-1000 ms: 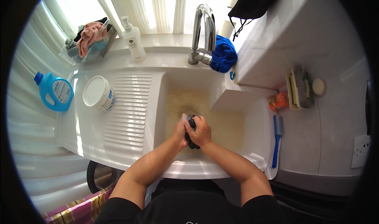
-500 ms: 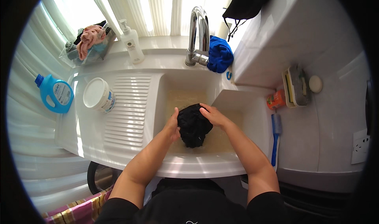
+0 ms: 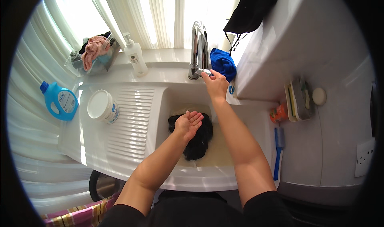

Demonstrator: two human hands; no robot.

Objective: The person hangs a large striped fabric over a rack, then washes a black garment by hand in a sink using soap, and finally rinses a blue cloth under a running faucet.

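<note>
Bare left hand (image 3: pixel 189 125), flat and palm up, at frame centre; bare right hand (image 3: pixel 216 85), fingers curled, at upper centre

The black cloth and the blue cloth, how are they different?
The black cloth lies in the water in the sink; the blue cloth sits beside the faucet. The black cloth looks bigger than the blue cloth. The black cloth is dark; the blue cloth is bright. Both are crumpled.

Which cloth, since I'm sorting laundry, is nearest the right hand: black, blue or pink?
The blue cloth beside the tap, close to the right hand. The black cloth lies in the sink water; the pink cloth, in a clear box.
</note>
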